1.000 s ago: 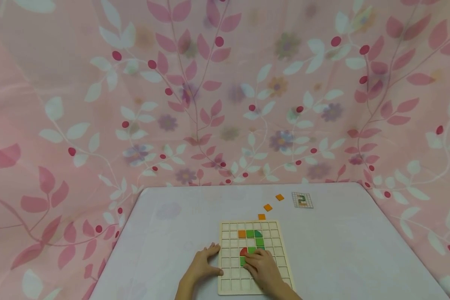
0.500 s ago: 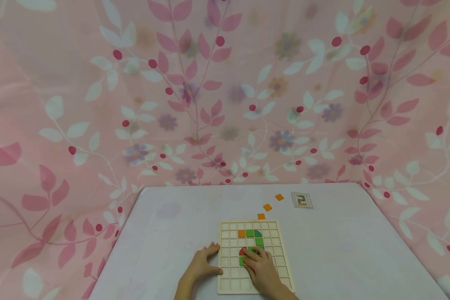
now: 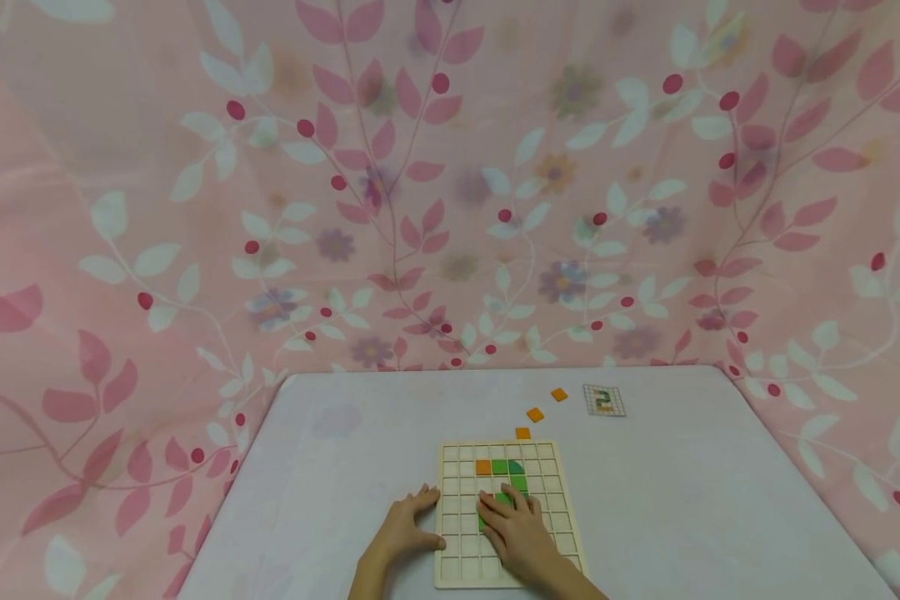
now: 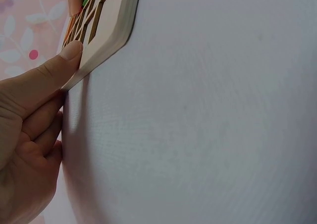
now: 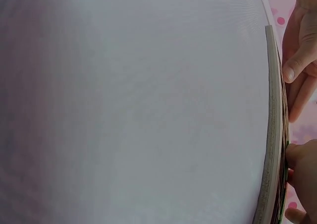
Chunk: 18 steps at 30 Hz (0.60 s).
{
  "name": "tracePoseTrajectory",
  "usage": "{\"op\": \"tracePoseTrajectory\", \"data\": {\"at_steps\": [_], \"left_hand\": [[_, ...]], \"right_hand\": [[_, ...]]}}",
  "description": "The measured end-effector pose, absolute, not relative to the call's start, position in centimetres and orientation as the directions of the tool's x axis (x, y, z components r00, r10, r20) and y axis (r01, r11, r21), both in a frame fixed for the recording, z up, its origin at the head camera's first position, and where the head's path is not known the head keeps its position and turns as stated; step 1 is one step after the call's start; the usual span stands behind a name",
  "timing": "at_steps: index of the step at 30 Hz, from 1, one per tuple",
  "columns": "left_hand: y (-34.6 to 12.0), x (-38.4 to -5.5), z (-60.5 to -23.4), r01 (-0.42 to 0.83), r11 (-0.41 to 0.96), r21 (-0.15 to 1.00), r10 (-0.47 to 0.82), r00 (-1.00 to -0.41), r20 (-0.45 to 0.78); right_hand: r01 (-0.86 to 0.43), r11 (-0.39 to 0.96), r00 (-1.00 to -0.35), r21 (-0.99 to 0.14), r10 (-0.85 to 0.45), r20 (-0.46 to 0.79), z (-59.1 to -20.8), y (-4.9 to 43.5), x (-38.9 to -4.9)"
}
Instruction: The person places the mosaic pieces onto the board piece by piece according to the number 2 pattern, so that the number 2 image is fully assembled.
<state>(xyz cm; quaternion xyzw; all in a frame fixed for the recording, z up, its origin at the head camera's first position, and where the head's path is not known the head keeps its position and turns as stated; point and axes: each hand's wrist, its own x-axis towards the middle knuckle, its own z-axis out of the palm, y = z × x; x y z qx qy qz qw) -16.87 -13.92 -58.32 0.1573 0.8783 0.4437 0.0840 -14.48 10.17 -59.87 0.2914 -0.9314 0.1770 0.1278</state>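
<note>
A pale wooden grid board lies on the table. My left hand rests at its left edge, fingers and thumb spread apart; in the left wrist view, the thumb sits on the rim. Over the middle squares, my right hand touches the tiles with outstretched fingers, covering some of them. An orange square tile, a green square tile and a dark green rounded tile form the upper row. Another green tile sits below them, and more green shows between the right fingers.
Three loose orange tiles, including the farthest orange tile, lie beyond the board. To their right is a small gridded card with a figure 2 pattern. Behind the white-covered table hangs a pink floral cloth.
My right hand's fingers have spread and slid slightly left and forward, covering the red rounded tile that showed earlier. The left hand keeps its place at the board's edge.
</note>
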Motion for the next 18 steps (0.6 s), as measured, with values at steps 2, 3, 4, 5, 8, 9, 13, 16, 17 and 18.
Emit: {"op": "tracePoseTrajectory", "data": {"at_steps": [2, 3, 4, 5, 8, 9, 13, 16, 17, 18], "left_hand": [[-13.92, -16.86, -58.37, 0.203, 0.552, 0.809, 0.352, -0.936, -0.005], [-13.91, -16.86, -58.41, 0.203, 0.552, 0.809, 0.353, -0.936, -0.006], [-13.89, -16.85, -58.41, 0.203, 0.552, 0.809, 0.353, -0.936, -0.006], [-13.87, -16.86, -58.45, 0.203, 0.552, 0.809, 0.352, -0.936, -0.006], [-13.8, -16.85, -58.47, 0.202, 0.558, 0.805, 0.348, -0.937, -0.006], [-13.78, -16.84, -58.44, 0.201, 0.56, 0.804, 0.347, -0.938, -0.006], [-13.75, -16.82, -58.31, 0.205, 0.555, 0.806, 0.349, -0.937, -0.002], [-13.78, -16.8, -58.31, 0.199, 0.556, 0.807, 0.345, -0.939, -0.006], [-13.81, -16.79, -58.32, 0.2, 0.557, 0.806, 0.344, -0.939, -0.005], [-13.84, -16.76, -58.26, 0.201, 0.555, 0.807, 0.344, -0.939, -0.003]], "right_hand": [[-0.569, 0.777, -0.814, -0.27, -0.485, 0.319, -59.84, 10.16, -14.44], [-0.557, 0.782, -0.824, -0.28, -0.477, 0.307, -59.8, 10.16, -14.41], [-0.546, 0.788, -0.832, -0.285, -0.469, 0.297, -59.75, 10.17, -14.37], [-0.534, 0.794, -0.841, -0.292, -0.461, 0.284, -59.7, 10.19, -14.33], [-0.512, 0.805, -0.855, -0.301, -0.444, 0.266, -59.57, 10.28, -14.26], [-0.512, 0.805, -0.855, -0.299, -0.444, 0.267, -59.52, 10.3, -14.27], [-0.541, 0.793, -0.835, -0.279, -0.466, 0.294, -59.39, 10.44, -14.25], [-0.578, 0.761, -0.81, -0.294, -0.495, 0.314, -59.25, 10.64, -14.24], [-0.591, 0.746, -0.801, -0.305, -0.501, 0.327, -59.23, 10.75, -14.3], [-0.6, 0.735, -0.795, -0.317, -0.502, 0.341, -59.2, 10.89, -14.42]]}}
